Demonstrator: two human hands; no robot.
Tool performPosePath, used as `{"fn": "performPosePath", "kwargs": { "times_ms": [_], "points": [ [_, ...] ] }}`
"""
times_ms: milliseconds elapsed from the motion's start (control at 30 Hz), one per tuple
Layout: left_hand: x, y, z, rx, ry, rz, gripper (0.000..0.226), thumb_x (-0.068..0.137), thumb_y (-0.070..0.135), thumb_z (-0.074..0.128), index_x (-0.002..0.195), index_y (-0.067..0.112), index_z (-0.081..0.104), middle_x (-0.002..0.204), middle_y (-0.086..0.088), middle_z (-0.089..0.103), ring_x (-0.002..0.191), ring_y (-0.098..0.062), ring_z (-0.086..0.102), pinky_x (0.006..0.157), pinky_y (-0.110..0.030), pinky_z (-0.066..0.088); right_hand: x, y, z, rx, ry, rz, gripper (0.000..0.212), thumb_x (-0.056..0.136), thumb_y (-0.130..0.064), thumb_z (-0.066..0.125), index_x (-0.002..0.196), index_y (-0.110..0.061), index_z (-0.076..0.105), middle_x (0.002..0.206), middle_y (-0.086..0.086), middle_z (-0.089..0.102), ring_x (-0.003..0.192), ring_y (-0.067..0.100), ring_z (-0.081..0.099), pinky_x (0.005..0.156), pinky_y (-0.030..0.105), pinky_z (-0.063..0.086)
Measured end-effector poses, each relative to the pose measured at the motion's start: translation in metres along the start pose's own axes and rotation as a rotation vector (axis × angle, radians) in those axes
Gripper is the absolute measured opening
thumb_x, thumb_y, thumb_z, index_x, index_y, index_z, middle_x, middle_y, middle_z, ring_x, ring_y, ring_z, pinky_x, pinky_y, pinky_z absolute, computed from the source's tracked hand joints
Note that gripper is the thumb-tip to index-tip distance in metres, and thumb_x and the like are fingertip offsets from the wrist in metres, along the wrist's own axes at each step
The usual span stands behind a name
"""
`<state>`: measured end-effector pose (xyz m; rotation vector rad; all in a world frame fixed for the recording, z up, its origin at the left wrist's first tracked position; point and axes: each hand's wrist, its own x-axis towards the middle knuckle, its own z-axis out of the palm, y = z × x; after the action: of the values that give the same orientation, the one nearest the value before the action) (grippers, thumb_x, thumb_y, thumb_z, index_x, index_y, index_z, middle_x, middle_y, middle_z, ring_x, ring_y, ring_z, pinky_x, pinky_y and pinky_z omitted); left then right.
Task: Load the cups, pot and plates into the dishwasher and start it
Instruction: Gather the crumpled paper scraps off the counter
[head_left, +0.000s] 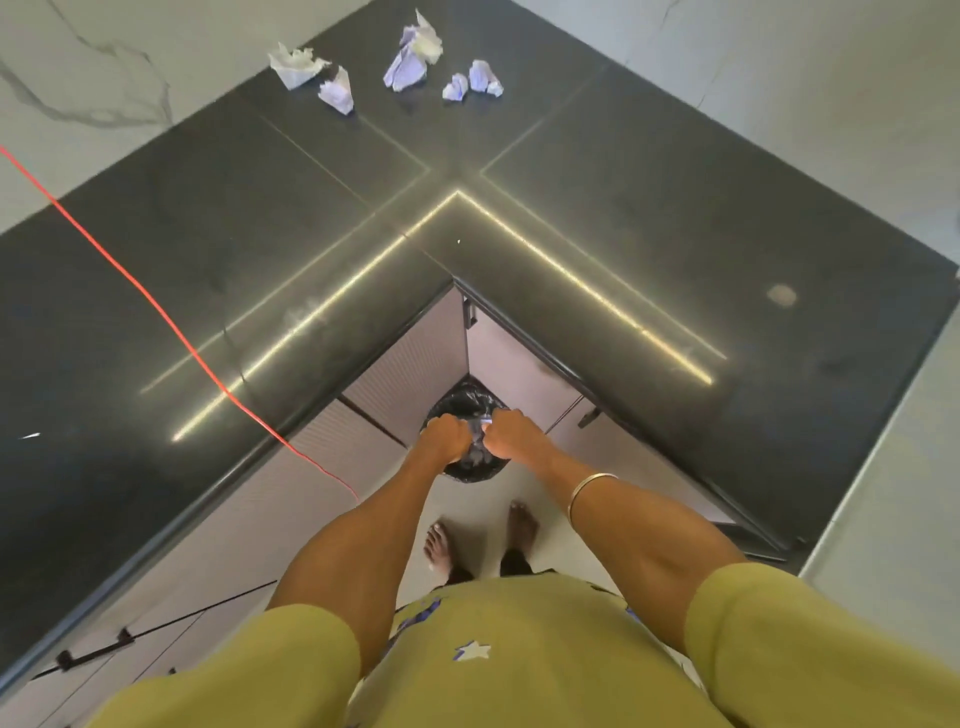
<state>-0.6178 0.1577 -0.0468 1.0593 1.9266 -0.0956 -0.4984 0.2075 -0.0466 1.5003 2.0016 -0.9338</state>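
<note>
No cups, pot, plates or dishwasher are in view. A black bin bag (470, 397) stands on the floor in the inner corner of the L-shaped dark counter (623, 218). My left hand (444, 434) grips the bag's gathered top from the left. My right hand (506, 431) grips it from the right. The two fists sit close together over the bag's mouth. A thin bangle is on my right forearm.
Several crumpled papers (410, 57) lie on the far corner of the counter. A red cord (156, 306) runs across the left countertop and hangs over its edge. Pale cabinet doors (410, 364) with dark handles line the corner below. My bare feet (478, 540) stand on the light floor.
</note>
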Motion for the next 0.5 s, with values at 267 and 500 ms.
{"fn": "performPosePath", "kwargs": {
  "times_ms": [267,500],
  "points": [
    [-0.013,0.005,-0.005,-0.046,0.090,0.088,0.041,0.103,0.014,0.033,0.101,-0.016,0.061,0.109,-0.029,0.064,0.103,-0.040,0.059,0.091,-0.045,0.044,-0.002,-0.001,-0.018,-0.045,0.057,-0.067,0.038,0.096,-0.030,0.051,0.122,-0.004,0.059,0.119,0.013,0.059,0.107,0.031,0.055,0.086,0.038,0.047],
    [-0.014,-0.009,-0.010,0.008,0.186,0.153,0.042,0.104,0.018,0.033,0.091,-0.009,0.062,0.092,-0.023,0.064,0.095,-0.037,0.063,0.078,-0.041,0.044,-0.007,-0.016,-0.024,-0.077,0.215,-0.141,0.042,0.097,-0.022,0.052,0.134,-0.002,0.047,0.132,0.015,0.051,0.122,0.031,0.048,0.101,0.044,0.045]
  ]
}}
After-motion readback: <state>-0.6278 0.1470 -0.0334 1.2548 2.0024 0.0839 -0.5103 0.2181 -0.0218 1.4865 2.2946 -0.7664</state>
